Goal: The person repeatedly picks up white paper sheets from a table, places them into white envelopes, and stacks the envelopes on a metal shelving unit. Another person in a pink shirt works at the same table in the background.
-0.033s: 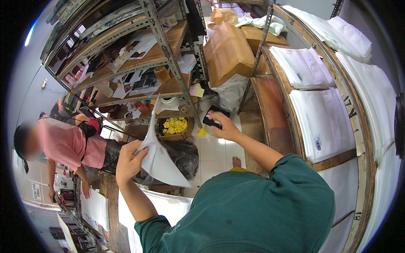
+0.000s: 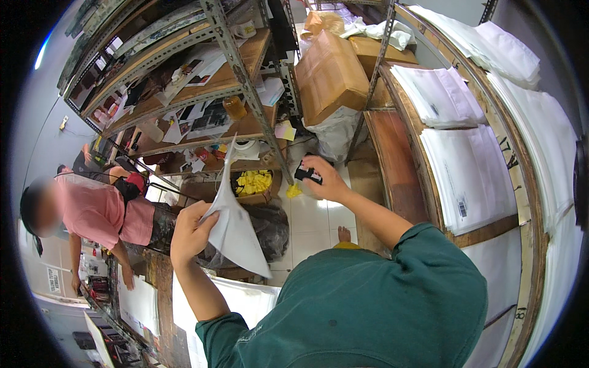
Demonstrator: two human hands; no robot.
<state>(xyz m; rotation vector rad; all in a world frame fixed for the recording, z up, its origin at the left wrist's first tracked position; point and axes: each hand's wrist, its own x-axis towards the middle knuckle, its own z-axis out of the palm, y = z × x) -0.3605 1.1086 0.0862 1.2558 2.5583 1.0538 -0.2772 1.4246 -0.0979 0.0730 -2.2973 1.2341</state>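
My left hand (image 2: 191,230) is closed on the edge of a thin white sheet (image 2: 233,230), thumb on top. The sheet hangs bent, one corner pointing up and another drooping toward my shirt. Out to the right and farther forward, my right hand (image 2: 328,181) grips a small black piece (image 2: 308,172) with a pale pinkish patch. Its fingers hide part of that piece, so I cannot tell whether it is cloth or something stiff. Under the left forearm lie larger white sheets (image 2: 245,295) on a worktable.
Metal shelving (image 2: 242,76) with papers and a jar stands ahead. On the right, a wooden rack (image 2: 432,187) bears stacks of white sheets (image 2: 469,178). Taped cartons (image 2: 334,76) are at the back. A co-worker in pink (image 2: 101,205) leans over the table at left. Yellow scraps (image 2: 253,182) fill a box.
The white sheet's lower corner has swung slightly left and down. The black piece has tilted a little in my right hand, showing its pale patch differently.
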